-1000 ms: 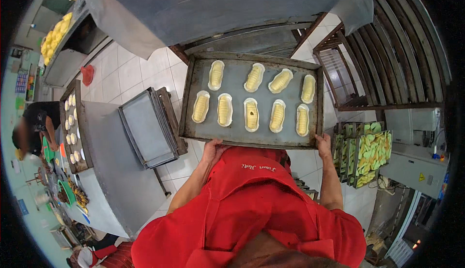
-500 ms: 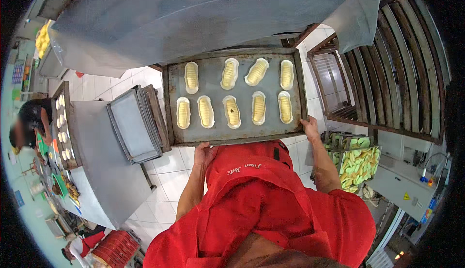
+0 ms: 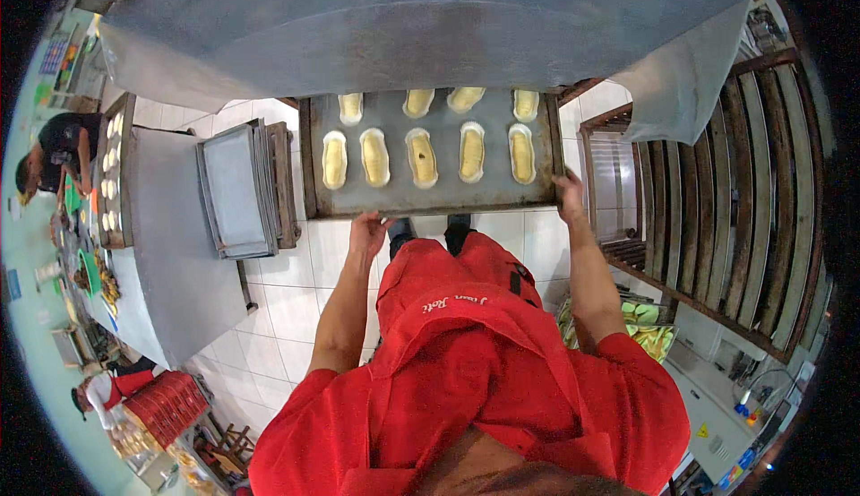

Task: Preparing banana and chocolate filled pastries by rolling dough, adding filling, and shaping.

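Note:
I hold a dark metal baking tray (image 3: 488, 198) level in front of me with both hands. My left hand (image 3: 366, 232) is closed on its near edge, left of the middle. Around the right side near the front corner, my right hand (image 3: 569, 195) is closed too. On the tray lie two rows of long ridged dough pieces (image 3: 472, 153) in pale paper cups; one in the near row has a dark spot. A translucent grey plastic sheet (image 3: 403, 34) hides the tray's far edge and part of the far row.
To the right stands a metal rack with many slats (image 3: 717, 200). At left, a stack of empty trays (image 3: 237, 191) leans beside a steel table (image 3: 179, 227). A co-worker in black (image 3: 58, 151) bends over a workbench. Green and yellow cushions (image 3: 649, 330) sit at right.
The tray has moved away from me, with both hands on it. Its far row now lies partly beneath the plastic sheet, and my arms reach further out.

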